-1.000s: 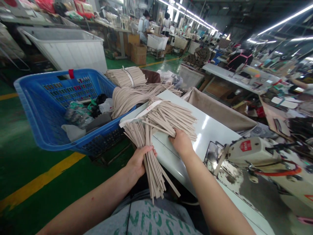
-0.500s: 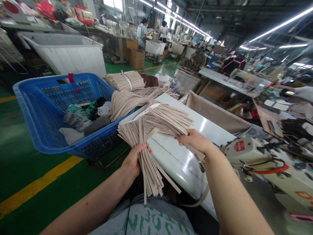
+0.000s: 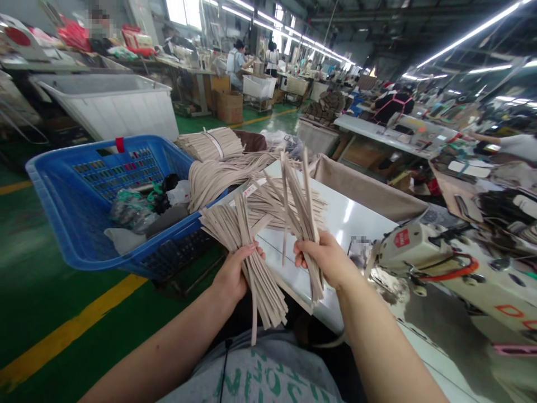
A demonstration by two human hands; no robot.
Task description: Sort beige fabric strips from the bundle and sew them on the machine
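The left hand [image 3: 237, 278] is curling tightly around a thick sheaf of beige strips [image 3: 257, 280], which are fanning out above the fist and hanging below it toward the grey printed T-shirt [image 3: 251, 376] on the person's front. The right hand [image 3: 324, 260] is clamping a thinner sheaf of the same strips [image 3: 302, 215], with its long ends standing up past the fingers and its short ends sticking out below. The two hands are apart, with only a small gap between them. Just behind the sheaves, a fanned bunch of strips [image 3: 285, 206] is lying on the white table [image 3: 356, 224], and a white paper band [image 3: 250, 190] is sitting at its left end. Past the table's far corner, a loose heap of strips [image 3: 218, 179] is lying beside a bundle tied with a white band [image 3: 208, 144]. To the left, a blue plastic basket [image 3: 84, 146] is holding plastic bags [image 3: 130, 210] and is standing over the green floor [image 3: 71, 330]. To the right, a sewing machine [image 3: 413, 252] is sitting beside the table, and a beige cloth-lined bin [image 3: 369, 187] is standing behind the table. Further off, a co-worker in a black apron [image 3: 392, 106] is sitting at another table
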